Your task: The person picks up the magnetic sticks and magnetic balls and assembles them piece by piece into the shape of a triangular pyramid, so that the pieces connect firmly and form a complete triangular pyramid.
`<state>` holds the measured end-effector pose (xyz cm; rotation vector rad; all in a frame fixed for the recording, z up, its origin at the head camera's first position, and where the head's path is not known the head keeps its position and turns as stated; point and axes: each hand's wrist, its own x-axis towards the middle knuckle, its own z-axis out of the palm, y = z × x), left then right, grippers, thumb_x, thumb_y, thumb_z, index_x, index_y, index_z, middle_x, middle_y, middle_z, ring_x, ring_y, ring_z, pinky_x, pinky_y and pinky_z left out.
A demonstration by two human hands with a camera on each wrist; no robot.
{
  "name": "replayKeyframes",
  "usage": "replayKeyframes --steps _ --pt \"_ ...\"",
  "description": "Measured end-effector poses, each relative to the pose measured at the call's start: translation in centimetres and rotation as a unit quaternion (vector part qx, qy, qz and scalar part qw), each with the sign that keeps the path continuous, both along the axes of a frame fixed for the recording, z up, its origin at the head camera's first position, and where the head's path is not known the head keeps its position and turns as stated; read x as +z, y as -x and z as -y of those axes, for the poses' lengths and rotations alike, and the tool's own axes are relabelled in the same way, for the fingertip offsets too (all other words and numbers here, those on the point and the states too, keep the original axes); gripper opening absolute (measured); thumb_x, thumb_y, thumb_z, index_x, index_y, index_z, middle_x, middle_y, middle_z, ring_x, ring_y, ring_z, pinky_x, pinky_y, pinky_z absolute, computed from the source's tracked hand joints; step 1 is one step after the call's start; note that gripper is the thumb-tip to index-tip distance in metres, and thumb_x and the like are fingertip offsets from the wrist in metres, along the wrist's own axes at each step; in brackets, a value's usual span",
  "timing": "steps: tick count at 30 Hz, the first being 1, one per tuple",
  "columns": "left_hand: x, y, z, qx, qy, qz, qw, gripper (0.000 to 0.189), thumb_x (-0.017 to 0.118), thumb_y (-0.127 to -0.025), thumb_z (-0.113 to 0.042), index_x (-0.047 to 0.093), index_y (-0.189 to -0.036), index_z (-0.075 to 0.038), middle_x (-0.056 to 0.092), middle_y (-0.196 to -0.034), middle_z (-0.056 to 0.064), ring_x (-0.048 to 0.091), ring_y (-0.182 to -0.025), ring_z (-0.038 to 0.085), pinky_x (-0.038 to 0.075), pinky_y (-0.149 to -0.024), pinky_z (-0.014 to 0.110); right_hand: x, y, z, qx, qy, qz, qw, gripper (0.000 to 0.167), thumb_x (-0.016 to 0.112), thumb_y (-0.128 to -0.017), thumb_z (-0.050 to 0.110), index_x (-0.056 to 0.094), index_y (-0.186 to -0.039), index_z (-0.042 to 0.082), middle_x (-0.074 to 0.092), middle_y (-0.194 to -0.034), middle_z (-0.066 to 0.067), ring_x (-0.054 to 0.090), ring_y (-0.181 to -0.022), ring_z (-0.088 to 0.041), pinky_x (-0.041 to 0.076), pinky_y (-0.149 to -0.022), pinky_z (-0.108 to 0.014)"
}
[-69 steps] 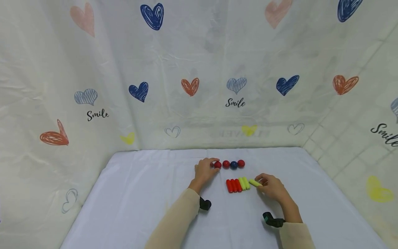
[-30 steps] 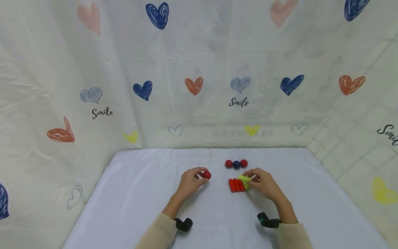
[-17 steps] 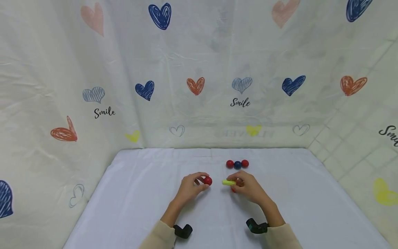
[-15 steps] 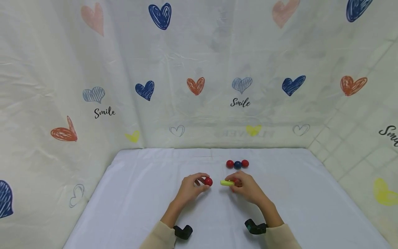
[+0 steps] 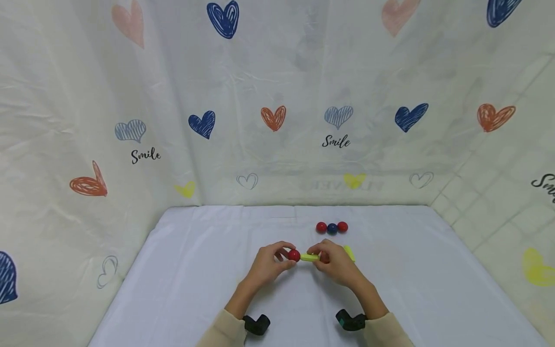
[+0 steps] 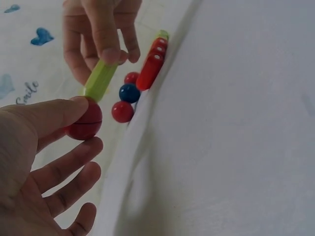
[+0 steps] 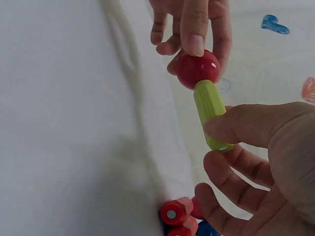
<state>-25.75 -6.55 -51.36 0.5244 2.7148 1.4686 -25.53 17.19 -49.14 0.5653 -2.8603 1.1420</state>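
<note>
My left hand [image 5: 265, 264] pinches a red ball [image 5: 294, 255] between thumb and fingers above the white table. Facing it, my right hand [image 5: 337, 264] pinches a yellow-green stick [image 5: 309, 258] that has ridged sides and a small metallic disc at its end [image 7: 223, 148]. In the right wrist view the stick's far end meets the red ball [image 7: 198, 69]. Under and behind my right hand lie red sticks [image 6: 151, 70], hidden from the head view. Another yellow-green stick [image 5: 349, 253] shows just past the right knuckles.
Farther back on the white cloth [image 5: 208, 250] stands a short row: a red ball [image 5: 321, 227], a blue ball [image 5: 332, 229] and a second red ball [image 5: 342, 226]. A curtain printed with hearts [image 5: 273, 118] hangs behind the table. Each wrist wears a black camera [image 5: 257, 325].
My left hand has taken the red ball from the row's left end and drawn it nearer. My right hand has carried the yellow-green stick leftward, over the other sticks, up to the ball.
</note>
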Motion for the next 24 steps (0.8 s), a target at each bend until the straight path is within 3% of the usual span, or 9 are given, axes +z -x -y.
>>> replayKeyframes --steps 8,15,20,24 --pt "0.3 0.0 0.4 -0.018 0.010 0.000 0.9998 0.037 0.080 -0.090 -0.031 0.071 -0.124 -0.023 0.074 -0.093 -0.007 0.060 -0.080 0.009 0.048 -0.069 0.024 0.0 0.0 0.2 -0.005 0.001 0.003 1.0000 0.023 0.079 -0.087 0.008 0.074 -0.106 0.020 0.063 -0.094 0.005 0.056 -0.080 -0.016 0.049 -0.068 -0.020" --pt "0.3 0.2 0.7 -0.032 0.033 0.002 0.9989 0.034 0.079 -0.091 -0.032 0.073 -0.123 -0.022 0.072 -0.091 -0.008 0.060 -0.079 0.009 0.048 -0.068 0.024 -0.2 -0.3 0.5 -0.001 0.007 0.008 0.9999 0.024 0.078 -0.088 0.007 0.072 -0.108 0.019 0.066 -0.102 0.004 0.056 -0.083 -0.013 0.051 -0.073 -0.019" --pt "0.3 0.4 1.4 -0.023 0.035 0.011 0.9991 0.032 0.080 -0.089 -0.031 0.074 -0.119 -0.023 0.073 -0.091 -0.009 0.060 -0.079 0.009 0.048 -0.068 0.025 -0.2 -0.2 0.3 -0.003 0.017 0.005 0.9998 0.025 0.077 -0.089 0.006 0.072 -0.111 0.017 0.068 -0.106 0.000 0.058 -0.085 -0.012 0.053 -0.076 -0.020" --pt "0.4 0.6 2.1 -0.012 0.029 0.007 0.9995 0.031 0.081 -0.089 -0.029 0.074 -0.118 -0.022 0.073 -0.091 -0.008 0.060 -0.078 0.010 0.047 -0.067 0.025 0.0 0.0 -0.2 -0.026 0.021 0.005 0.9994 0.026 0.077 -0.089 0.007 0.072 -0.113 0.016 0.069 -0.109 -0.002 0.060 -0.089 -0.013 0.054 -0.081 -0.025"
